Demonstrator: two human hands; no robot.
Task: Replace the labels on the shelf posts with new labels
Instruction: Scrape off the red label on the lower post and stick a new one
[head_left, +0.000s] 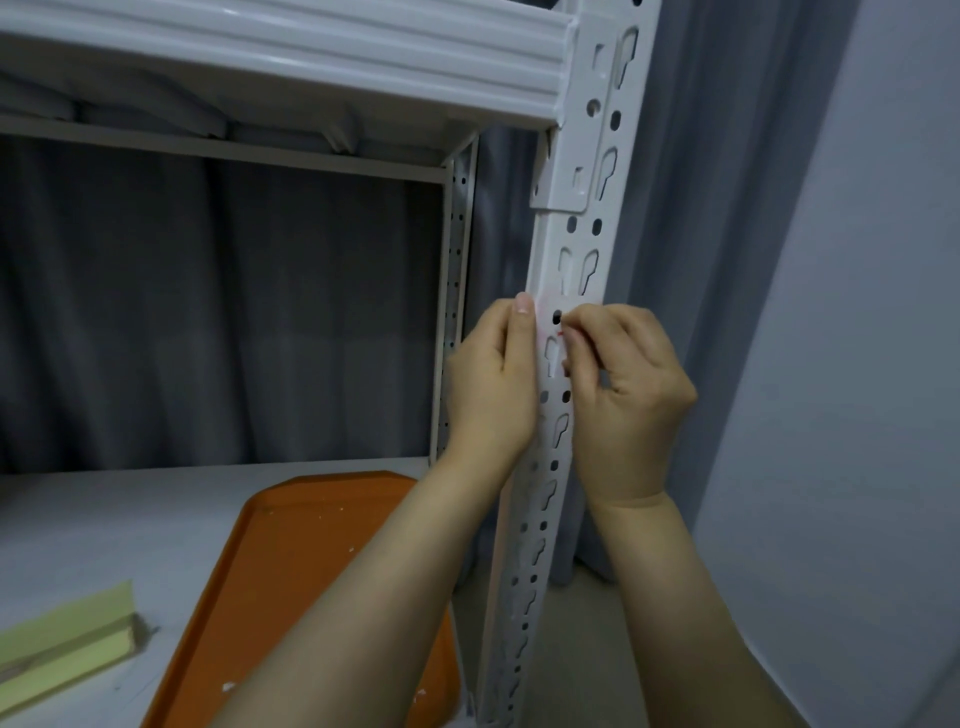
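A white perforated shelf post (576, 244) runs down the right of the view. At mid-height it carries a worn white label (551, 328) with faint red marks. My left hand (493, 384) grips the post's left edge, its thumb lying up along the label's left side. My right hand (628, 384) is at the post's right side, with curled fingers pinching the label's right edge, where a bit of red shows. Most of the label's right part is hidden behind those fingers.
An orange tray (311, 561) with white paper scraps lies on the grey shelf board (104, 530) below. A yellow-green block (67, 644) sits at the lower left. Above runs a white shelf beam (291, 57). Grey curtains (691, 260) hang behind and right.
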